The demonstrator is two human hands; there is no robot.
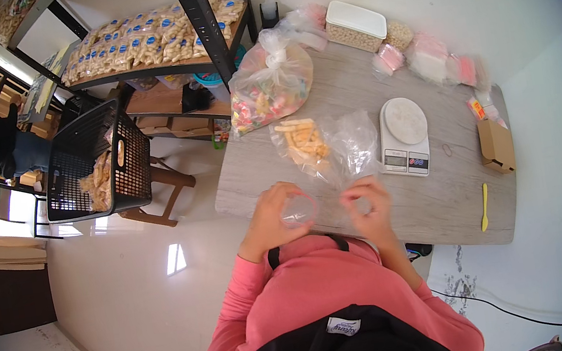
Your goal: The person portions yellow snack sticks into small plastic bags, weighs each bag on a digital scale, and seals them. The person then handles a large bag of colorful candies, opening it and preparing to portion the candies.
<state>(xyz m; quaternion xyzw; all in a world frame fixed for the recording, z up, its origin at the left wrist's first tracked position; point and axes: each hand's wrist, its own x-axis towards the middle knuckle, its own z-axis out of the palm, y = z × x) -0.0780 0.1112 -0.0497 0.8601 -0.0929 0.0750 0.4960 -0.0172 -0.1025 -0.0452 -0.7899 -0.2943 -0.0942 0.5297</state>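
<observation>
My left hand (273, 218) curls around a clear round plastic piece with a pink rim (299, 209), at the table's near edge. To its right, my right hand (372, 208) is raised with thumb and fingertips brought together; it is blurred, and I cannot tell whether something thin is between them. Just beyond my hands lie a clear bag of yellowish stick snacks (304, 142) and a crumpled clear plastic bag (354, 143). A white digital kitchen scale (405, 137) stands right of these, its round platform bare. A thin rubber band (447, 150) lies beside the scale.
A large knotted bag of colourful wrapped items (271, 88) stands at the table's back left. Behind are a white-lidded container (356, 26) and several small bags. A cardboard box (496, 146) and yellow plastic utensil (485, 207) lie right. A black basket (96, 163) sits on a stool left.
</observation>
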